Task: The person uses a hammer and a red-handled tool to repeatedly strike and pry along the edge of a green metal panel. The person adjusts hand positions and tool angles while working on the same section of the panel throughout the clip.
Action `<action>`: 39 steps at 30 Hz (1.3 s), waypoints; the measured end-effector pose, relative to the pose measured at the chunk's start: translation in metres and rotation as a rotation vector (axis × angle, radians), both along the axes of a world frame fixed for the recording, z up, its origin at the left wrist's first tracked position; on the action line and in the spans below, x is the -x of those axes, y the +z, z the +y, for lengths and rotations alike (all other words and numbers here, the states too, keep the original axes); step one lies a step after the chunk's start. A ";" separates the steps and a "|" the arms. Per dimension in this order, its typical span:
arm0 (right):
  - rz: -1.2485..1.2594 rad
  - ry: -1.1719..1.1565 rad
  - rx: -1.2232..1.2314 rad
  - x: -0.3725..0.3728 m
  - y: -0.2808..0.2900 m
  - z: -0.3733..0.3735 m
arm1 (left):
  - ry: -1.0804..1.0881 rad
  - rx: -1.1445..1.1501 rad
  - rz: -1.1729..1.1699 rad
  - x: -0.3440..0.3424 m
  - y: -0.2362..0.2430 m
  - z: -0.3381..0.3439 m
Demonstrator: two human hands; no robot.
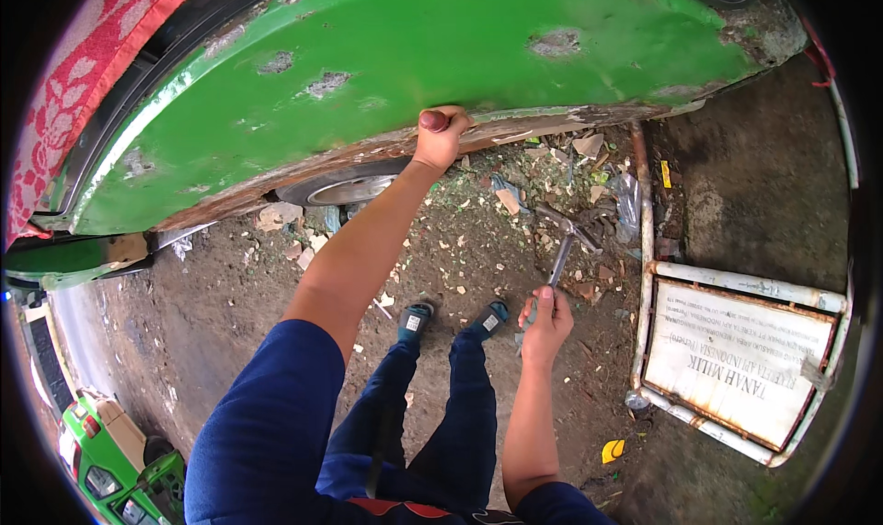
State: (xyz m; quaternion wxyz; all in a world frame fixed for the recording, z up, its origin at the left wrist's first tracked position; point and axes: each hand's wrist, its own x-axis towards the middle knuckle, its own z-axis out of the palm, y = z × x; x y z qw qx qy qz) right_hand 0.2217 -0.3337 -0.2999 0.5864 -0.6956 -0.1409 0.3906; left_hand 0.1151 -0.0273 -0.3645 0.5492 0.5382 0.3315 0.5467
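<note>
My left hand [443, 141] is closed against the lower edge of a green vehicle panel [414, 46]. A reddish-brown rounded handle end [434, 120] sticks out of that fist; the rest of the tool is hidden. Lower and to the right, my right hand [545, 315] grips a metal hammer [563, 249] by its shaft, with its head pointing up and away from me over the ground. The hammer is apart from the panel. Bare greyish patches and rough, rusty metal show on the panel and along its bottom edge.
A wheel [349, 190] sits under the panel. Broken flakes [279, 216] and plastic scraps litter the dirt ground near my feet. At right stands a white sign board [736, 350] in a rusty pipe frame. Another green vehicle [115, 461] is at lower left; red patterned cloth [78, 83] hangs upper left.
</note>
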 end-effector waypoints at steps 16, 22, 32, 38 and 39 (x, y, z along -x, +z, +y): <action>0.008 -0.096 -0.005 -0.019 0.001 -0.028 | 0.088 0.086 -0.329 0.005 0.013 -0.013; 0.003 -0.063 0.006 -0.018 -0.001 -0.031 | 0.047 0.013 -0.154 0.011 0.004 -0.010; -0.001 -0.048 -0.006 -0.014 0.004 -0.028 | 0.106 0.032 -0.184 0.005 0.003 -0.016; -0.025 0.019 0.020 -0.016 -0.002 -0.038 | 0.148 0.058 -0.239 0.001 0.004 -0.017; -0.023 0.016 0.031 -0.016 -0.002 -0.039 | 0.155 0.072 -0.273 -0.002 0.004 -0.018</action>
